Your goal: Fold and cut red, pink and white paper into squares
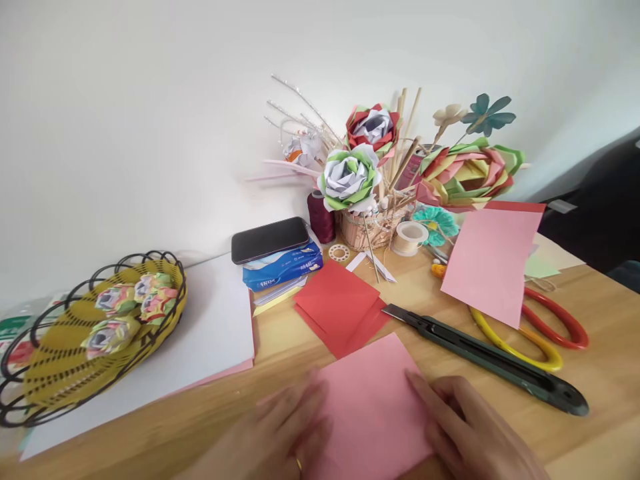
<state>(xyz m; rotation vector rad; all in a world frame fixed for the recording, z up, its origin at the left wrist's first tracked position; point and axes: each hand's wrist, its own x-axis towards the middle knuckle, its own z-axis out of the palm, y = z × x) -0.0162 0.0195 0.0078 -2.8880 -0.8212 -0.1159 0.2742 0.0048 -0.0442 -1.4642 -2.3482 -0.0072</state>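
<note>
- Left hand: flat and open, fingers spread, pressing on the left edge of the pink sheet; a ring shows on one finger.
- Right hand: also open and flat, fingertips resting on the pink sheet's right side.
- The pink sheet lies on the wooden table, at the near edge between both hands, turned so one corner points away.
- Just beyond it, red paper, folded squares stacked, touching or nearly touching the pink sheet's far corner.
- Right of the red paper, a dark cutter lies slantwise on the table.
- Behind the cutter, scissors with one yellow and one red handle loop, partly under a second pink paper that stands tilted.
- Left, a white board lies flat, with a wire basket at its left holding small folded paper flowers.
- Further back, a phone rests on a blue tissue pack.
- Beside it, a dark red thread spool, a small white ring and a tape roll.
- At the back by the wall, a woven pot holds sticks and paper roses.
</note>
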